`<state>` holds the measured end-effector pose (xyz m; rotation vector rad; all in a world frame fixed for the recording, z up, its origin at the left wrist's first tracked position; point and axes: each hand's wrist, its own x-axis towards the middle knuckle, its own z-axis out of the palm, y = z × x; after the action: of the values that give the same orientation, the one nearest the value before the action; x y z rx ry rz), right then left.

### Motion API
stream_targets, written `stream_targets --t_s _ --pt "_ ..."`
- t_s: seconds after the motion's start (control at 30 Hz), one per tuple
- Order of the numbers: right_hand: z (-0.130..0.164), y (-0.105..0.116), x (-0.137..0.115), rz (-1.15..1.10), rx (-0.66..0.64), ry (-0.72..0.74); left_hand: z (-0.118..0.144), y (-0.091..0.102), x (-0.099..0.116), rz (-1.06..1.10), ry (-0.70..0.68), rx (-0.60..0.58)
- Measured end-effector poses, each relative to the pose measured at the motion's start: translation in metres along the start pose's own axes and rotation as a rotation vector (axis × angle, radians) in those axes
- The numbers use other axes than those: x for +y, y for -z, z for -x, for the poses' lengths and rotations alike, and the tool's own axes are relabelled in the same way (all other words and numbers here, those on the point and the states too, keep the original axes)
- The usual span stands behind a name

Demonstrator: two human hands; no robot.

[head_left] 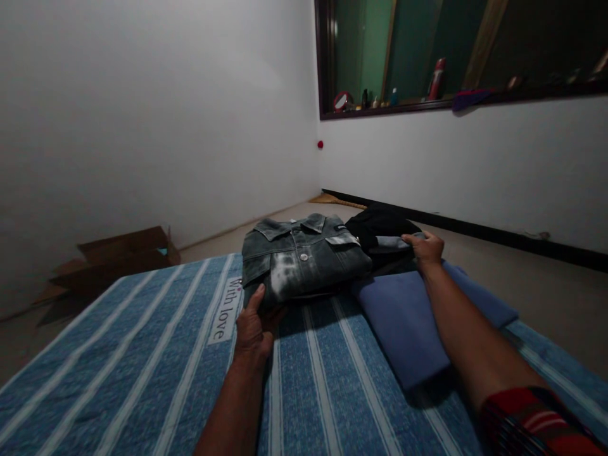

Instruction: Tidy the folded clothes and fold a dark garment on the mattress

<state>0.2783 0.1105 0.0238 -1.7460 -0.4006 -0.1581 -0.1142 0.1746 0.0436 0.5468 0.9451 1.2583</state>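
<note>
Home bedroom: striped mattress (142,354), folded clothes (304,259).

Left fingers (273,315) under folded jacket (299,256)

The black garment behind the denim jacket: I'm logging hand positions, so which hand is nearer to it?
Right. The right hand rests at the black garment, its grip on the edge. The left hand is farther off, at the near edge of the folded denim jacket.

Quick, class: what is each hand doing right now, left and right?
Left hand: open, palm flat against the near edge of the folded denim jacket.
Right hand: fingers closed on the dark garment beside the jacket.
</note>
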Motion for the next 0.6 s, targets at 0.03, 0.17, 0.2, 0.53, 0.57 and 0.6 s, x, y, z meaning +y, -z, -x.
stream_targets --t_s 0.03,0.17,0.2,0.53,0.57,0.6 --pt "0.0 -0.002 0.004 0.028 0.006 -0.043 0.0 0.0 0.0 0.004 0.0 -0.003" --pt "-0.001 -0.006 0.016 0.144 -0.029 -0.151 0.0 0.0 0.001 0.015 0.014 0.005" --pt "-0.002 -0.006 0.017 0.173 -0.048 -0.152 0.0 0.0 0.001 0.016 0.013 0.006" --pt "0.026 0.001 -0.034 0.508 -0.174 0.377 0.001 0.0 0.0 0.003 -0.006 -0.003" --pt "0.031 -0.001 -0.041 0.533 -0.25 0.48 0.001 0.0 0.001 0.001 -0.008 -0.003" --pt "0.036 -0.003 -0.047 0.558 -0.337 0.579 0.001 0.0 0.001 0.0 -0.011 -0.003"
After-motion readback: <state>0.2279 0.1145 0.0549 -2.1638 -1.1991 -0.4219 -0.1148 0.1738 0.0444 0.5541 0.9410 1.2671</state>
